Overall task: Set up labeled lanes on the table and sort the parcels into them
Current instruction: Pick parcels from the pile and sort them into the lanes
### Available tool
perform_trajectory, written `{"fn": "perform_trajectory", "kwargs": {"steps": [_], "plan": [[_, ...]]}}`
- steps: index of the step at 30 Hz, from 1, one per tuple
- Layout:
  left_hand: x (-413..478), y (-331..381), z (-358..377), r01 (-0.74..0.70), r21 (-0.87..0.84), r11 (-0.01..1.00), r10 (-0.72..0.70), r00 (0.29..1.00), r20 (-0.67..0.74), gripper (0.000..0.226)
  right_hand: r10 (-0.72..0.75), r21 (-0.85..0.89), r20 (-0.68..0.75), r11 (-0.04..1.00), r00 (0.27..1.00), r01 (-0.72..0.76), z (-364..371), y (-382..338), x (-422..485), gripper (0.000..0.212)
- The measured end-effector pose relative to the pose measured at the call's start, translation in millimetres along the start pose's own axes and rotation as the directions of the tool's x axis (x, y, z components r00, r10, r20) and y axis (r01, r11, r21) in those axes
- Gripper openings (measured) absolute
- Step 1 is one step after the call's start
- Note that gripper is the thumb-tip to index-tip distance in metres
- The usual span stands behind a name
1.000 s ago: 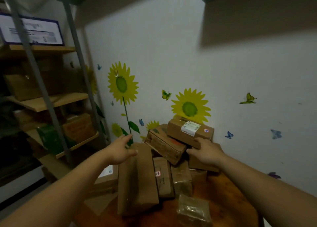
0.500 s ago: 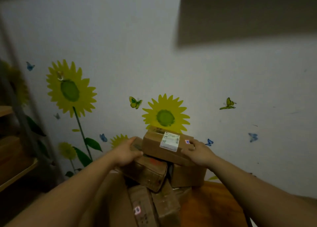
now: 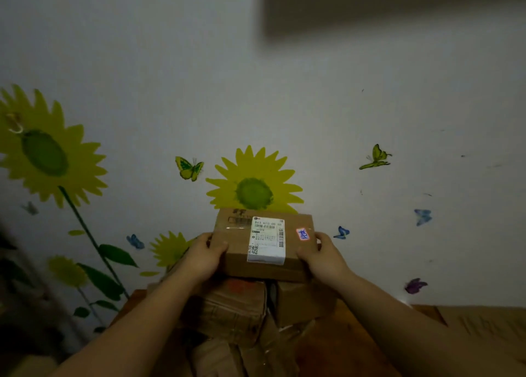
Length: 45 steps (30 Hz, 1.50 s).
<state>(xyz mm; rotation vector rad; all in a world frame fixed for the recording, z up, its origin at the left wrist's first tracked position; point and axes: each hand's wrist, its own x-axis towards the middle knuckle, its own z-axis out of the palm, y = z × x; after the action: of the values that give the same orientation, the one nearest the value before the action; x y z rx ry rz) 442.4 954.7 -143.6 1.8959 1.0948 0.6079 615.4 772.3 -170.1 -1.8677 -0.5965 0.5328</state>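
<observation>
The left hand (image 3: 203,258) and the right hand (image 3: 321,258) are gripping the two short ends of a brown cardboard box (image 3: 234,238). Each thumb is lying over the top edge and the fingers are curling down round the side, passing out of sight beneath it. The box is sitting level at the top of a heap of parcels (image 3: 227,311) piled against the wall (image 3: 170,63) at the back of the wooden table (image 3: 350,345). Its underside is appearing to touch the parcels below, and I cannot tell whether it is already lifting clear. A white printed label (image 3: 267,241) is facing up in the middle of its lid, with a small pink sticker (image 3: 302,235) bearing blue handwriting just beside it, near the right thumb; the print is too small to read. No lane markers are showing in this view, so I am judging this to be an early step: taking the top box off the heap, either to read where it belongs or to free the table for laying out lanes. The next move is calling for a straight lift with even pressure from both sides, since the parcels underneath are lying tilted and loosely stacked and could slide if the box is dragged across them. After that the box is needing a spot well apart from the heap, label facing up for sorting.
</observation>
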Motion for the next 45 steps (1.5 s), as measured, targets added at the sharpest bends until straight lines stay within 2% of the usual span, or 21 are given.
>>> {"fn": "perform_trajectory", "kwargs": {"steps": [4, 6, 9, 11, 13, 16, 22, 27, 32, 37, 41, 45], "plan": [[-37.1, -1.4, -13.4, 0.008, -0.272, 0.962, -0.008, 1.000, 0.001, 0.039, -0.117, 0.072, -0.058, 0.990, 0.991, 0.121, -6.5, -11.1, -40.1, 0.061], [-65.8, -3.1, -22.0, 0.009, -0.336, 0.942, -0.004, 1.000, 0.015, 0.046, -0.172, 0.064, -0.080, 0.982, 0.982, 0.178, -9.4, -14.4, -70.3, 0.065], [-112.8, -7.0, -34.8, 0.008, -0.308, 0.951, 0.001, 1.000, 0.028, 0.057, -0.209, 0.042, -0.116, 0.976, 0.971, 0.215, -9.7, -15.5, -119.5, 0.068], [-145.0, -12.2, -41.2, -0.015, -0.277, 0.961, 0.023, 0.999, 0.026, 0.060, -0.228, 0.059, -0.138, 0.969, 0.964, 0.238, -9.0, -11.9, -155.8, 0.062], [-181.4, -19.2, -53.3, -0.023, -0.309, 0.951, 0.043, 0.997, 0.057, 0.059, -0.231, 0.085, -0.147, 0.966, 0.962, 0.245, -6.2, -7.1, -196.6, 0.056], [-211.9, -27.6, -59.0, -0.060, -0.349, 0.935, 0.099, 0.990, 0.096, 0.056, -0.243, 0.051, -0.176, 0.966, 0.954, 0.255, -9.3, 5.3, -228.0, 0.059], [-282.3, -43.0, -66.1, -0.009, -0.343, 0.939, 0.106, 0.959, 0.264, 0.053, -0.165, 0.062, -0.276, 0.980, 0.947, 0.189, -26.3, 28.5, -306.3, 0.066], [-329.5, -27.2, -48.8, -0.046, -0.332, 0.942, 0.153, 0.940, 0.305, 0.051, -0.127, 0.096, -0.348, 0.981, 0.929, 0.170, -61.9, 45.6, -356.6, 0.070], [-382.1, 9.4, -14.5, -0.122, -0.303, 0.945, 0.231, 0.907, 0.353, 0.043, -0.096, 0.135, -0.416, 0.977, 0.904, 0.165, -125.3, 65.0, -402.4, 0.060], [-441.0, 65.6, 47.3, -0.202, -0.350, 0.915, 0.332, 0.870, 0.365, 0.042, -0.093, 0.122, -0.537, 0.975, 0.838, 0.186, -215.7, 94.5, -451.5, 0.059], [-504.4, 107.5, 121.4, -0.171, -0.415, 0.894, 0.362, 0.820, 0.443, 0.036, -0.066, 0.107, -0.602, 0.981, 0.795, 0.162, -309.3, 130.7, -499.7, 0.063], [-567.3, 144.8, 198.2, -0.156, -0.446, 0.881, 0.395, 0.762, 0.514, 0.036, -0.017, 0.059, -0.681, 0.995, 0.732, 0.078, -399.8, 165.6, -549.5, 0.065]]}}
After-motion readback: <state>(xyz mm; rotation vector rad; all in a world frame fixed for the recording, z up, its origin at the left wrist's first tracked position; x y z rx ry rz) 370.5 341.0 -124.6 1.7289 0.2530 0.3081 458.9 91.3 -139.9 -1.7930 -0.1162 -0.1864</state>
